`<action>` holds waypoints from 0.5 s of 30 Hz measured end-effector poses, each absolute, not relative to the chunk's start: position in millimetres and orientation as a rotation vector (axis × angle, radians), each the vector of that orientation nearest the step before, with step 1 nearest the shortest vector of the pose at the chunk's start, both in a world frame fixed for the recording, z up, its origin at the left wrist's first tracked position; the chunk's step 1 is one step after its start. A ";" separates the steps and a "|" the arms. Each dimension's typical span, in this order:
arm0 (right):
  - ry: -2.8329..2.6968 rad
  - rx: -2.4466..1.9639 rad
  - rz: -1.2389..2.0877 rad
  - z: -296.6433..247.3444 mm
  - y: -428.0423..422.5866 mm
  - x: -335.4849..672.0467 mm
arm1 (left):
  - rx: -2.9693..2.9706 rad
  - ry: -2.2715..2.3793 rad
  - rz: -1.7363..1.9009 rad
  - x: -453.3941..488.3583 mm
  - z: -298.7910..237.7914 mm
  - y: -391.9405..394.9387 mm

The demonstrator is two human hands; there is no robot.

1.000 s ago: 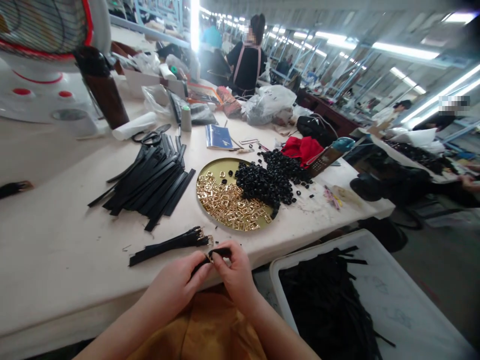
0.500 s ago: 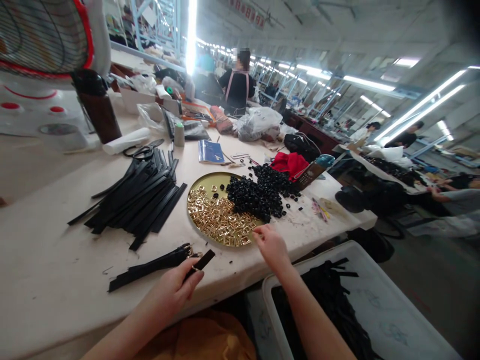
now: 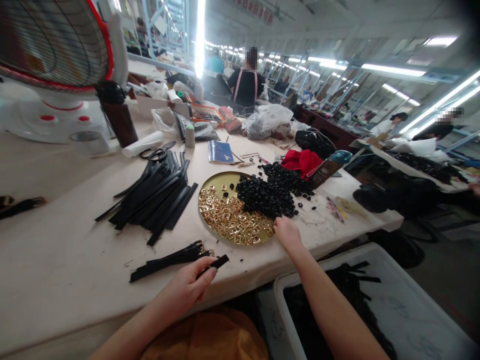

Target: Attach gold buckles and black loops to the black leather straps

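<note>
My left hand (image 3: 193, 284), at the table's front edge, is closed around a black strap (image 3: 222, 261) whose end pokes out past the thumb. My right hand (image 3: 288, 234) is at the right rim of a round gold tray (image 3: 229, 178), fingers pinched together beside the black pile; anything between the fingertips is hidden. Gold buckles (image 3: 227, 215) fill the tray's front and left. Small black loops (image 3: 262, 196) heap over its right side and onto the table. Left of the tray lie loose black straps (image 3: 150, 195). Closer to me, a bundle of straps with buckles (image 3: 167, 261) lies behind my left hand.
A white bin (image 3: 408, 295) of black straps stands below the table at right. Scissors (image 3: 157, 152), a thread cone (image 3: 190, 136), a blue booklet (image 3: 220, 152) and red cloth (image 3: 301, 162) lie farther back. A fan (image 3: 52, 45) and dark bottle (image 3: 119, 117) stand at left.
My right hand has shifted from the tray's front right edge toward the black loops. My left hand keeps its hold on the strap. The whole view has swung slightly left.
</note>
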State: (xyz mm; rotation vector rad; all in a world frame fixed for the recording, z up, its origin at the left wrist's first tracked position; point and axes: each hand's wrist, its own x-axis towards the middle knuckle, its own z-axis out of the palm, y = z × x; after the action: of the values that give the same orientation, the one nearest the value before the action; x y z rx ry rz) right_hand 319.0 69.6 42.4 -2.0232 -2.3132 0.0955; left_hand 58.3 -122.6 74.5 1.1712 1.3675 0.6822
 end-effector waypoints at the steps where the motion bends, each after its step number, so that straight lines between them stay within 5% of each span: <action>1: -2.307 -2.000 0.111 45.4 69.5 319.1 | 1.175 1.362 0.673 58.7 75.8 -122.6; 5: -2.275 -1.802 0.252 63.6 52.0 309.2 | 1.252 1.387 0.667 59.2 86.2 -122.5; 10: -1.383 -1.087 1.675 77.2 -9.4 260.5 | 1.405 1.454 0.787 62.3 101.3 -118.1; 15: -0.910 -0.816 2.132 75.7 -54.7 213.2 | 1.484 1.581 0.881 58.5 99.5 -114.4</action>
State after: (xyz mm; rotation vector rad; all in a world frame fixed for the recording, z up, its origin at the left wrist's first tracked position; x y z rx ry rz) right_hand 213.2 -54.7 75.7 -0.8160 -0.9104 2.1325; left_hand 58.5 -114.4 99.5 1.4844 1.5805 0.8812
